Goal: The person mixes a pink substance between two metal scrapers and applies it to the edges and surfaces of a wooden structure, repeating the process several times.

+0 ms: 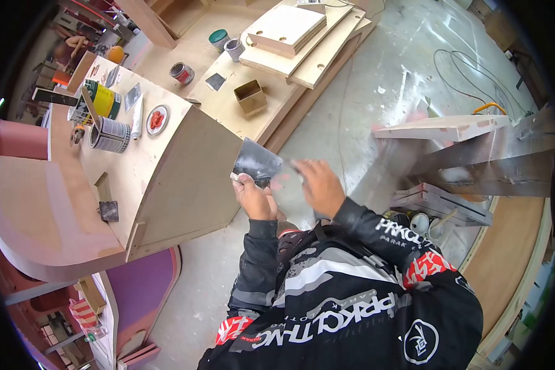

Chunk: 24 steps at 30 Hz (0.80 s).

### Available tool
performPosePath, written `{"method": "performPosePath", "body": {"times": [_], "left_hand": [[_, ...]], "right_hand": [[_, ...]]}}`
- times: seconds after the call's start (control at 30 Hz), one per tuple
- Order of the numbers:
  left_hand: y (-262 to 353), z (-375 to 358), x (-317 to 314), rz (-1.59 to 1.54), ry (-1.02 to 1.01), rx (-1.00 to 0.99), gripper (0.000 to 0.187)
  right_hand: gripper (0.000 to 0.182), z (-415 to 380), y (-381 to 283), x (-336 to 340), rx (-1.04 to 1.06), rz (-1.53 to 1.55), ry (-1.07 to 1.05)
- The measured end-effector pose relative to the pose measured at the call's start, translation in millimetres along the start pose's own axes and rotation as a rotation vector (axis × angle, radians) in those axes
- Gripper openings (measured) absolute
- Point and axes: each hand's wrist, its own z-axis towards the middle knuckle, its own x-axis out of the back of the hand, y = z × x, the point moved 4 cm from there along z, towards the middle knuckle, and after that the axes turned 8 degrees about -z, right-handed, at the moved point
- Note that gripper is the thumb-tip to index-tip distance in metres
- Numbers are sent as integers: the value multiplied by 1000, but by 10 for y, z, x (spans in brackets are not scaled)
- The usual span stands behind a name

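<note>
In front of my body, my left hand (256, 196) holds a dark, flat square plate (256, 163) by its lower edge, the thumb on top. Pale smears mark the plate's face. Just right of the plate, my right hand (320, 187) is raised with its fingers closed towards the plate's right corner. What those fingers hold is blurred and cannot be made out. Left of the plate, a lid with red paste (158, 119) lies on the wooden bench top beside a white tube (137, 116).
Open cans (110, 135) stand on the left bench. Beyond it are a square tin (250, 98), a small can (182, 73) and stacked wooden panels (287, 29). A pale board (441, 128) juts in at right. A hose (475, 74) lies on the floor. Another person (74, 49) is far left.
</note>
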Motion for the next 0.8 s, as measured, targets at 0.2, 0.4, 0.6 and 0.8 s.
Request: {"method": "performPosePath", "body": {"times": [0.2,0.4,0.6,0.8], "left_hand": [[81,-11,16,-30,-4,-25,33],[17,126,153,80,-17,-61,33],[2,83,117,4,-38,105,34],[-133,166,146,13,-194,251,34]], "right_hand": [[54,-57,275,-294,-21,-49,-66],[48,52,-415,138,193,73,-63],[43,128,153,-154,-16,-82,-69],[40,51,17,-250,177,-159,-104]]}}
